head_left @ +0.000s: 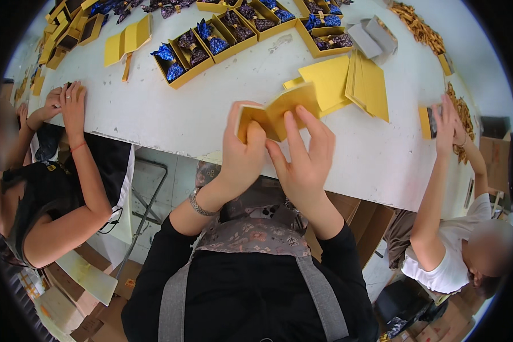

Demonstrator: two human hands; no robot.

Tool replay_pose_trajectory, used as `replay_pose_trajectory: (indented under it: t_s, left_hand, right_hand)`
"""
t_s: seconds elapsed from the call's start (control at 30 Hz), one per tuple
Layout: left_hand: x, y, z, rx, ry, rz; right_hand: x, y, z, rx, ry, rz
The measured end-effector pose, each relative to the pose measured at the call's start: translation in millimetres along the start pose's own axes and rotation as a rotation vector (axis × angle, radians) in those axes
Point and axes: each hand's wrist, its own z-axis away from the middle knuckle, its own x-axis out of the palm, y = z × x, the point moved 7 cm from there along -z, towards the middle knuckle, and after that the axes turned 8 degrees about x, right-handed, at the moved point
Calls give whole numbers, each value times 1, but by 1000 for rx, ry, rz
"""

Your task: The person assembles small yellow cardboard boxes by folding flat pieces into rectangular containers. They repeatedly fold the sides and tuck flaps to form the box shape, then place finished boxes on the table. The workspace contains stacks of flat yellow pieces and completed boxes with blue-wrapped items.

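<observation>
"In the head view, where's the folded gold card (292,114)?"

"Above the table (171,119), close to its near edge, between left hand (244,149) and right hand (305,159). The left grip pinches its left panel, thumb in front; the right grip is spread, fingertips on the right panel."

"And their pose?"

"Both extend past the table's near edge, tilted inward, left fingers curled, right ones fairly straight."

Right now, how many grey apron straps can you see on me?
2: one on your left, one on your right, both over the black top.
</observation>
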Motion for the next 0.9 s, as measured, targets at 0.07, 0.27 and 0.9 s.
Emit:
replay_pose_trajectory:
  t_s: [0.07,0.27,0.9]
  left_hand:
    - [6,2,3,27,-86,41]
    - [10,4,0,258,-197,41]
    - [11,17,30,-25,-549,394]
  right_hand:
    - [10,10,2,115,-51,-164]
    - [18,20,8,220,2,-420]
    - [2,11,9,287,-369,-645]
